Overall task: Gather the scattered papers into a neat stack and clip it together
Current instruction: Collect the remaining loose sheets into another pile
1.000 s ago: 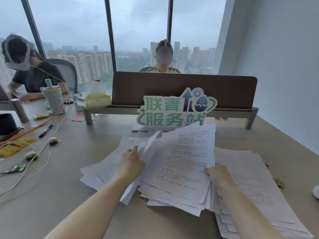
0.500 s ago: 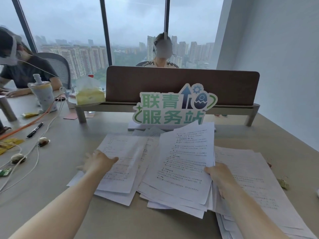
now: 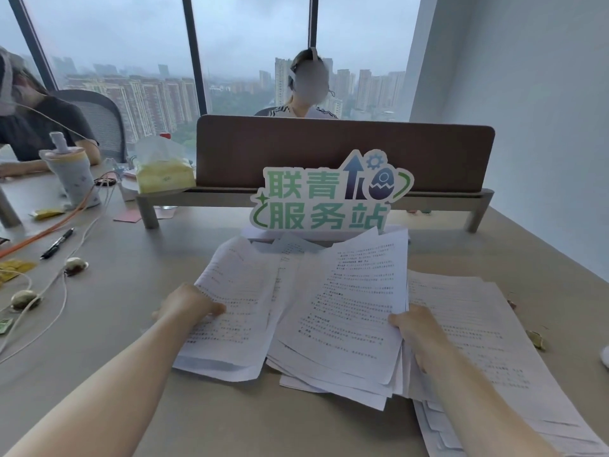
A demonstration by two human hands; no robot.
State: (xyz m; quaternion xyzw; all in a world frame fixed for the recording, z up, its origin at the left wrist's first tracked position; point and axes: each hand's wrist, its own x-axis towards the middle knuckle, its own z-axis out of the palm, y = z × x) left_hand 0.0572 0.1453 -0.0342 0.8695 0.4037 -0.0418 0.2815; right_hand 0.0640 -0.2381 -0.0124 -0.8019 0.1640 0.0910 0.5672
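White printed papers lie in three loose piles on the grey-beige table (image 3: 125,324). My left hand (image 3: 188,305) grips the left edge of the left pile (image 3: 237,311), thumb on top, and that pile lifts slightly. My right hand (image 3: 415,328) holds the right edge of the fanned middle bundle (image 3: 346,308), which tilts up off the table. Another spread of sheets (image 3: 478,324) lies flat to the right, under my right forearm. A small yellowish clip (image 3: 535,338) lies on the table just beyond those right sheets.
A green-lettered sign (image 3: 326,199) stands behind the papers, before a brown divider (image 3: 342,153). To the left lie cables (image 3: 59,291), a black pen (image 3: 57,243), a cup (image 3: 72,179) and a tissue box (image 3: 163,173). Two people sit across and at far left.
My left hand let go of the middle papers, reached out left, then took the left pile's edge and drew it toward the middle bundle. My right hand kept its hold.
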